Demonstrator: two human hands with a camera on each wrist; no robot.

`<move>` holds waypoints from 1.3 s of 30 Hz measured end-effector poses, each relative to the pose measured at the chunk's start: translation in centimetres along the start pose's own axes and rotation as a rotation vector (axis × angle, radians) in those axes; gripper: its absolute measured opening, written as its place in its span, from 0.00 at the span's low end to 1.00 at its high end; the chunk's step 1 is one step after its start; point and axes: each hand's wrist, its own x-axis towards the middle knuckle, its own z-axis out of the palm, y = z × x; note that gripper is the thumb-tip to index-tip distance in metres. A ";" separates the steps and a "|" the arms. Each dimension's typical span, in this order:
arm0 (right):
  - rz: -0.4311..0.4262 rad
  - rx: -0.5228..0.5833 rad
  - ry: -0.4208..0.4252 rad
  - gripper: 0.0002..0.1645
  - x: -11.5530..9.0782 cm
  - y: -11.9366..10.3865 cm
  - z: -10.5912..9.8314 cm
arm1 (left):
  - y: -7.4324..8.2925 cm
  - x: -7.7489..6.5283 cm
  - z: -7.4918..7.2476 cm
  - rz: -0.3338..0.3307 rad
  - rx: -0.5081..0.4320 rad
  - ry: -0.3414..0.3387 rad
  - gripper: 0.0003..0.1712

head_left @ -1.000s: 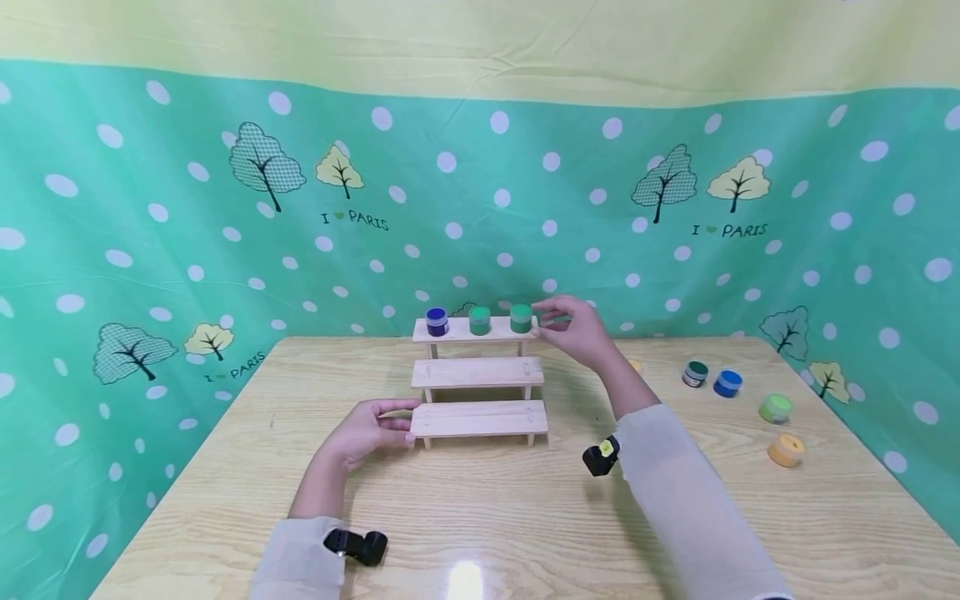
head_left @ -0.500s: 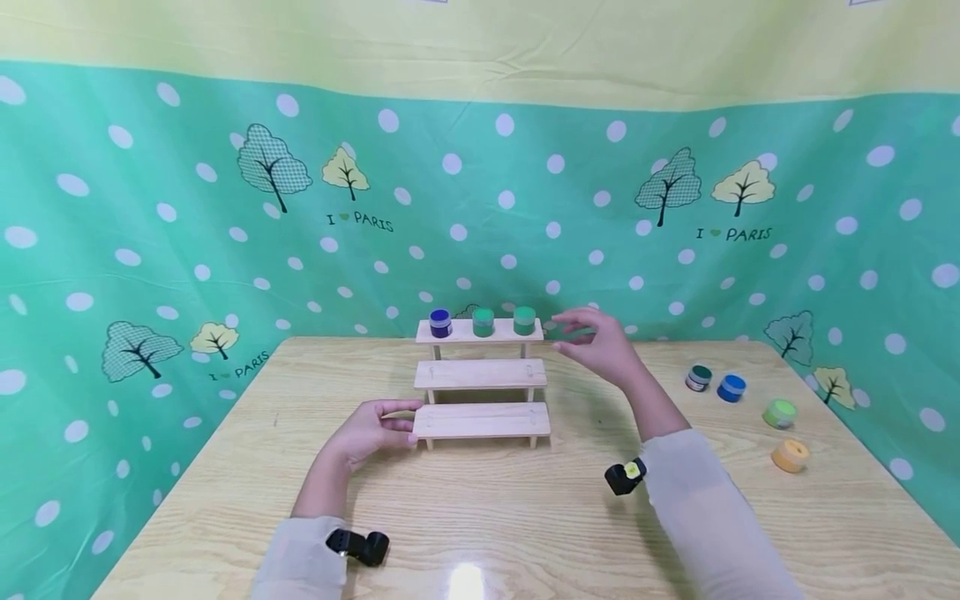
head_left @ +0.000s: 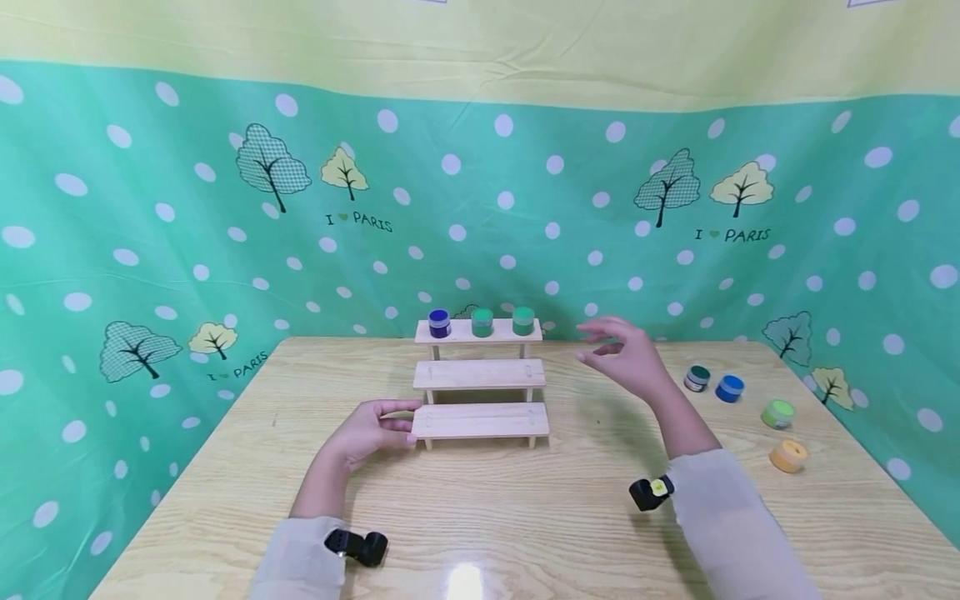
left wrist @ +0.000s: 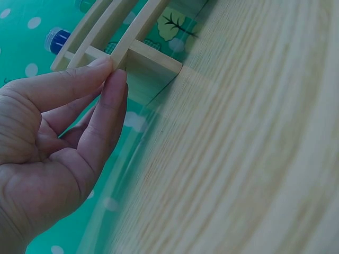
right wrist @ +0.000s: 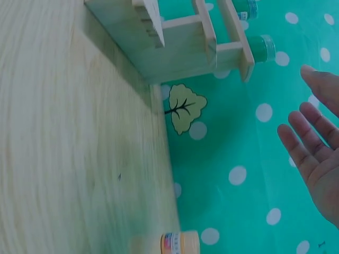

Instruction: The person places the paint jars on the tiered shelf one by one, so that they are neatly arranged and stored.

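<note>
From your head view, the wooden stand [head_left: 480, 374] sits on the table [head_left: 480, 517], 3 jars [head_left: 482, 323] on its top step [head_left: 461, 332]. From your left wrist, your left hand [left wrist: 53, 172] pinches its bottom step [left wrist: 139, 30]. From your right wrist, your right hand [right wrist: 326, 169] is wide, near the stand.

Dotted cloth backdrop [head_left: 480, 192], wood-grain table [head_left: 480, 508].
Beyond the grip: green fabric, white dots, printed trees [head_left: 273, 167], PARIS lettering [head_left: 372, 222]; creased pale-yellow band [head_left: 480, 46] above. Green flanks both sides. Tabletop spreads beneath the grip; bright glare patch [head_left: 465, 581] on its near side.
</note>
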 end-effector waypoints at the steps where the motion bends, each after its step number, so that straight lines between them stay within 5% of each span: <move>1: 0.000 0.000 0.003 0.24 -0.1 0.2 -0.1 | 0.0 0.0 0.0 -0.001 0.002 0.000 0.36; 17: 0.017 -0.032 0.016 0.28 -2.5 2.2 -1.9 | -0.1 -0.1 0.1 0.023 0.012 -0.031 0.36; 39: 0.225 -0.032 0.098 0.35 -4.4 6.5 -3.8 | 0.0 -0.1 0.1 0.008 0.009 -0.009 0.36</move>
